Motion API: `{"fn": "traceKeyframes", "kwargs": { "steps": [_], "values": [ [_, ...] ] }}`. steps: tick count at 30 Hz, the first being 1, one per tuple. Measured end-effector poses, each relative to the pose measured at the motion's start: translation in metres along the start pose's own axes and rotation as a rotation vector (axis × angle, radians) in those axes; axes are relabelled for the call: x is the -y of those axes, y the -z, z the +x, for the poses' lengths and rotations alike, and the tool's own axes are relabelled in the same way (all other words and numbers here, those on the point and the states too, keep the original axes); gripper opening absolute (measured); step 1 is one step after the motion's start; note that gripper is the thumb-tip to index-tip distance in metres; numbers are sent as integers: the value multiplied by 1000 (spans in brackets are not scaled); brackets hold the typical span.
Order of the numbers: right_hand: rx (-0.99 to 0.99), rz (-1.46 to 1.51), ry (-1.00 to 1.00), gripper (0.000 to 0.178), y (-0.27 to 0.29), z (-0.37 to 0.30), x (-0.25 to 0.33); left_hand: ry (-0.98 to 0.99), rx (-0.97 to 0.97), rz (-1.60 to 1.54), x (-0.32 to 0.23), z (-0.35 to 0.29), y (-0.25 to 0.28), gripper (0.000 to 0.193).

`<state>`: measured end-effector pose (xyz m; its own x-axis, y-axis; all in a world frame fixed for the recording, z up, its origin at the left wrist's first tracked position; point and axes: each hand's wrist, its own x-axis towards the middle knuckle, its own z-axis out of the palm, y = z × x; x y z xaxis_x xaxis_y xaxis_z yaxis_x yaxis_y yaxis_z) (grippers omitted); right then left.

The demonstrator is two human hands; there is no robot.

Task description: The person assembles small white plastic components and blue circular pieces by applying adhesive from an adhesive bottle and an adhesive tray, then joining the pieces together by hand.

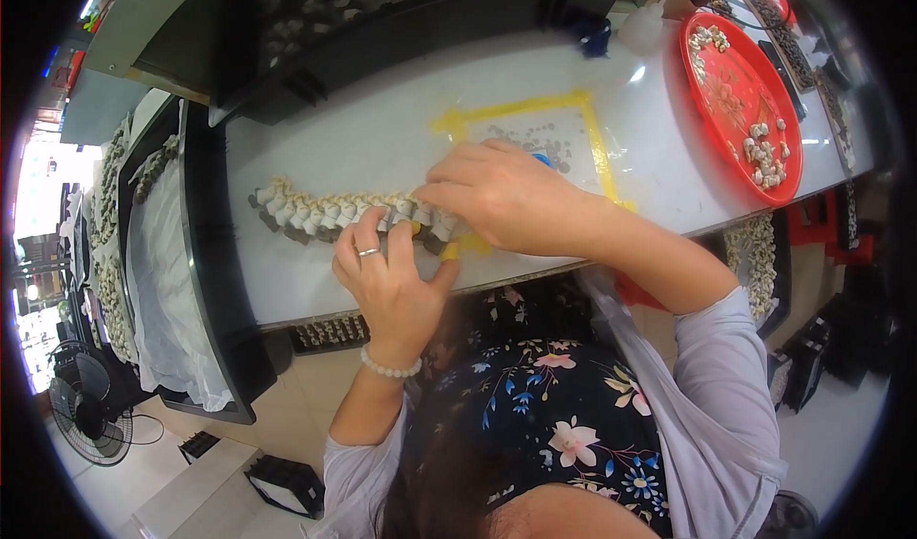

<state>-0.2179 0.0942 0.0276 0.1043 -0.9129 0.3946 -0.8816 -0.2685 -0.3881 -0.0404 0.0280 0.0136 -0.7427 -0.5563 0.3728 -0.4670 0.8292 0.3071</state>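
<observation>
A long curved row of small white pieces with yellowish tops and grey undersides [315,212] lies on the white tabletop [363,138]; I cannot tell what the pieces are. My left hand [387,276], with a ring and a beaded bracelet, curls its fingers against the near side of the row towards its right end. Yellow coverings show on its thumb and a fingertip. Over that same end, my right hand [511,200] has its fingers pressed together in a pinch. Whatever they hold is hidden. A small blue thing [542,159] shows beside the right hand's knuckles.
Yellow tape [597,147] frames a sheet with grey spots [544,133] beyond my right hand. A red oval tray [702,100] with whitish pieces stands at the right. A dark shelf [401,52] spans the back; a black tray with plastic sheeting [177,281] is at the left.
</observation>
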Motion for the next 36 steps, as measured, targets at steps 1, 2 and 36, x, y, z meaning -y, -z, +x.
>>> {"fn": "traceKeyframes", "kwargs": {
  "steps": [1, 2, 36],
  "values": [
    [45, 26, -26, 31, -1, 3, 0, 8, -3, 1, 0, 0, -2, 49],
    [42, 25, -23, 31, -2, 6, 0, 15, -6, 2, 1, 0, -3, 50],
    [-138, 81, -158, 34, 38, -27, 4, 172, -123, 16, -2, -8, 3, 85]
  ]
}}
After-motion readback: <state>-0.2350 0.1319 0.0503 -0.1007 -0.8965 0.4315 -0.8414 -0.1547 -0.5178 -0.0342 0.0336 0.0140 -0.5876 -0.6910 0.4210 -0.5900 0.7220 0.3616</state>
